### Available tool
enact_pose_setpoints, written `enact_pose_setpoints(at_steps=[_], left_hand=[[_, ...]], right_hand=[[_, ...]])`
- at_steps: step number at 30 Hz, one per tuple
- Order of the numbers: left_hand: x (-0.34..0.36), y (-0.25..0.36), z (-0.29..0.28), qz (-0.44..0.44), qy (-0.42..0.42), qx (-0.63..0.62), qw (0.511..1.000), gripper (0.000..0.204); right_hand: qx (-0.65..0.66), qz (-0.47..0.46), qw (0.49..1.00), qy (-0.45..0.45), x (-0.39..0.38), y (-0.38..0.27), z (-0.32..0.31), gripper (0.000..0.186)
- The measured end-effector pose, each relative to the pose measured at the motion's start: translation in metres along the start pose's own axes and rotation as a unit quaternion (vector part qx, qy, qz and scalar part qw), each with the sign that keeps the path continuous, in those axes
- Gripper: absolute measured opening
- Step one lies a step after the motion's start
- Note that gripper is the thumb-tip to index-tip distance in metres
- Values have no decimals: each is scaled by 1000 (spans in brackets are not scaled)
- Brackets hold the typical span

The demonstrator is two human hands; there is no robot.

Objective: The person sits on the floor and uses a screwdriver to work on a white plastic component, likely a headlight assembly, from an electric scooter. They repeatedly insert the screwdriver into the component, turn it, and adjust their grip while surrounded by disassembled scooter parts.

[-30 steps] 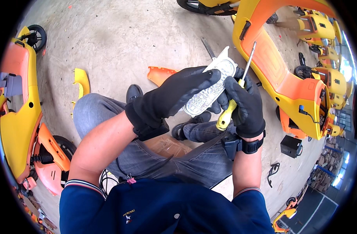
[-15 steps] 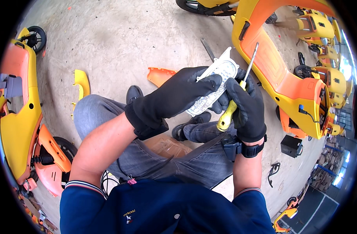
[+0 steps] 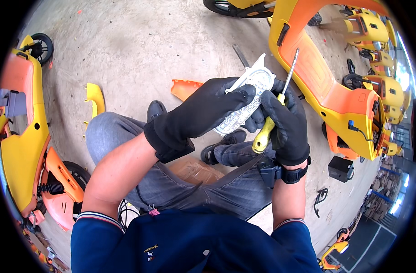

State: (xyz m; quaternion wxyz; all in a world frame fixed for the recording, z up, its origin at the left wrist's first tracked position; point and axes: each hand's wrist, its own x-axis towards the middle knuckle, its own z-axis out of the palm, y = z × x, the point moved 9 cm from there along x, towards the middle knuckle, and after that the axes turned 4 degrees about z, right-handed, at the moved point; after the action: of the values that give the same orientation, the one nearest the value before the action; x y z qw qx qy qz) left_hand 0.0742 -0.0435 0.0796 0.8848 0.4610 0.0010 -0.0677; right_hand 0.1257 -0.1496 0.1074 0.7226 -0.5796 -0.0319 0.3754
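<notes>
My left hand [image 3: 221,102], in a black glove, grips a long white and clear lamp lens [image 3: 261,79] with rounded ends and small tabs along its rim. The thumb presses on its textured face; the lens lies tilted in front of my chest. Close beside it, my right hand [image 3: 287,125], also gloved in black, is closed around a screwdriver [image 3: 261,141] with a yellow handle. The metal shaft points up and away, past the lens. Some right fingers reach behind the lens, and whether they touch it is hidden.
A yellow and orange scooter body [image 3: 326,82] lies at the right, another scooter [image 3: 21,136] at the left. On the concrete floor are an orange panel [image 3: 184,88], a yellow panel [image 3: 95,98], a black box [image 3: 340,169] and a black bracket [image 3: 320,202]. Several scooters line the far right.
The lens has tilted slightly and shifted a little left in my left hand. The screwdriver has moved slightly left with my right hand. Both grips stay the same.
</notes>
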Motion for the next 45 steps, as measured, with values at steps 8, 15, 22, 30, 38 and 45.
enact_pose_setpoints(at_steps=[8,15,22,30,38,45], left_hand=[[-1,-2,-1,-4,13,-8,1000,39],[0,-4,-3,-14,17,15,1000,39],[0,-3,-1,-13,6,18,1000,41],[-1,2,5,7,-35,19,999,43],[0,1,2,36,-18,62,997,41],[-1,2,2,28,-28,58,998,45]], right_hand=[[15,-4,1000,-8,-1,2,0,23],[-8,-4,1000,4,-2,1,-2,24],[-4,-7,1000,-3,-2,2,-1,23],[-11,6,1000,-16,-3,3,-3,23],[-63,-10,998,13,-3,-1,-6,20],[1,12,1000,-17,-4,1,-1,17]])
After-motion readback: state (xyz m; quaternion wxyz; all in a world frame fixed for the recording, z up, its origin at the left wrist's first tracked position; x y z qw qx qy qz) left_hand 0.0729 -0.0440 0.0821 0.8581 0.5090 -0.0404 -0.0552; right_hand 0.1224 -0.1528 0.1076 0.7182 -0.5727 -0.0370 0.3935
